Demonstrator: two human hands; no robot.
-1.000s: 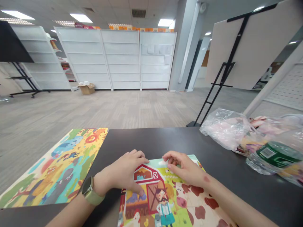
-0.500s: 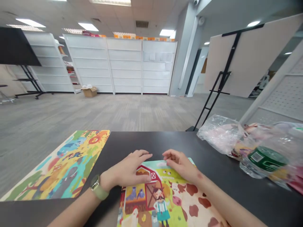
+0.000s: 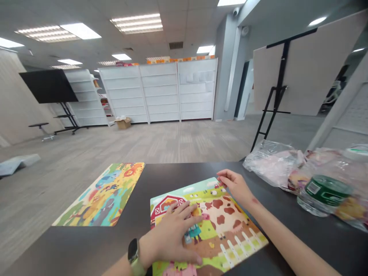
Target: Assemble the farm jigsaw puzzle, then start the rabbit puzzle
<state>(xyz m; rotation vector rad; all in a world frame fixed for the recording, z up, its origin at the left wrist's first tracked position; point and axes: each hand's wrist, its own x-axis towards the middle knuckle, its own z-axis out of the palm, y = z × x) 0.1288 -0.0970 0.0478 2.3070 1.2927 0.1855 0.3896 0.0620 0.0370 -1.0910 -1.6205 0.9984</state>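
Observation:
A farm picture board (image 3: 227, 218), with a spotted cow, a red barn and a white fence, lies at a slant on the black table in the head view. My left hand (image 3: 178, 232), wearing a watch with a pale green band, rests flat on it with the fingers spread, covering part of the picture. At the board's far right corner is my right hand (image 3: 234, 186), its fingers bent and pinched at the edge. Left of them, a second picture board (image 3: 107, 195) with a lion and other animals lies flat on the table.
The black table (image 3: 86, 249) ends at a far edge before the carpet. On its right lie a clear plastic bag (image 3: 273, 165) and a big bottle with a green label (image 3: 324, 193). Beyond stand a board on a black easel (image 3: 276, 103) and white shelves (image 3: 161, 94).
The farm board has turned, its right side swinging away from me, and shows more of its lower part. My left hand has moved nearer onto its middle; my right hand has shifted right. The view has shifted.

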